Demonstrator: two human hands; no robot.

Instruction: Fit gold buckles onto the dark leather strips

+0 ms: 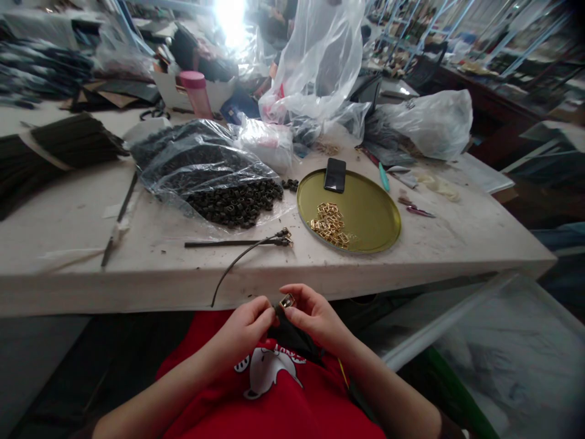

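Note:
Over my lap, just off the table's front edge, my right hand (315, 314) pinches a small gold buckle (287, 300) between thumb and fingers. Close beside it, my left hand (253, 320) is closed on a thin dark strap (278, 310) that meets the buckle; most of the strap is hidden by the fingers. Two dark straps with gold buckle ends lie on the table above my hands, one straight (214, 244) and one curved (231, 266) over the edge. Loose gold buckles (329, 224) are heaped on a round olive-gold tray (375, 213).
A black phone (335, 175) rests on the tray's far rim. Small black loops (237, 204) spill from a clear plastic bag (196, 158). At left lies a banded bundle of dark strips (59, 146). A teal-handled tool (383, 177) and small snips (419, 211) lie right of the tray.

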